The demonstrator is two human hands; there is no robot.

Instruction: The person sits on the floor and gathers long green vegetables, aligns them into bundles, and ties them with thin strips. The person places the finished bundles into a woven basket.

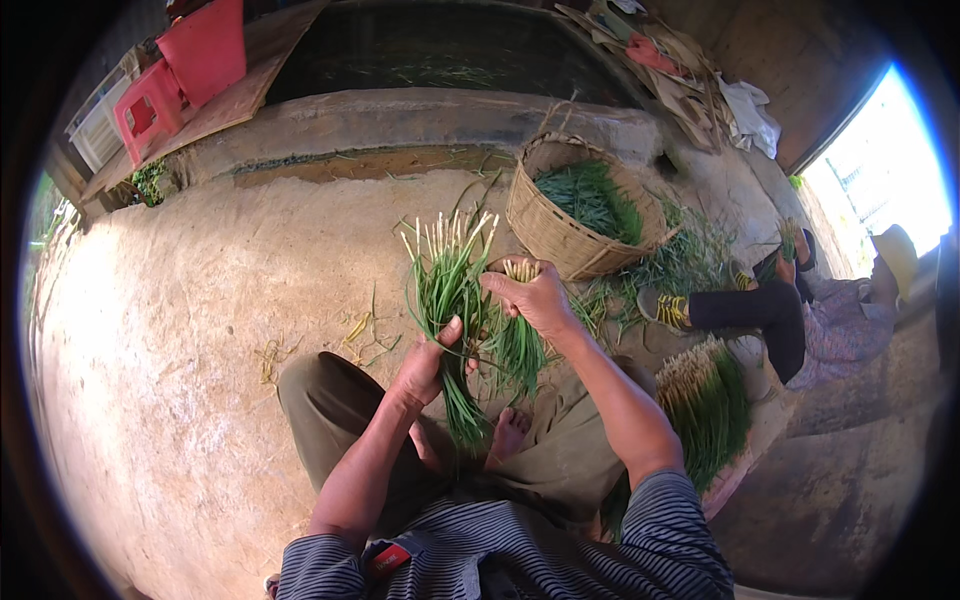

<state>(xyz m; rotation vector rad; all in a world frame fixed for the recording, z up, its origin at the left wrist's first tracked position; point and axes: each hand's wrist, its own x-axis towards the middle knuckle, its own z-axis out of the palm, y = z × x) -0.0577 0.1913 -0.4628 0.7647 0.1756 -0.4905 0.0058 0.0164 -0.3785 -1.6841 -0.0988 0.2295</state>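
My left hand point(425, 365) grips a loose bunch of green stalks point(442, 289), probably chives, around its lower middle. Their pale cut ends fan out upward at uneven heights, and the dark green leaves hang down over my lap. Beside it, my right hand point(531, 294) is closed around a smaller bunch point(519, 349). The pale ends of that bunch poke out level above my thumb, while its leaves droop below my fist. Both bunches are side by side above my bare feet, and some leaves overlap between them.
A woven basket point(577, 244) holding green leaves stands ahead, with loose greens point(686, 259) strewn beside it. Stacked chive bundles point(705, 405) lie at my right. Beyond them a seated co-worker point(832, 322) holds greens. A water basin point(450, 52) and red plastic stool point(150, 105) are farther off.
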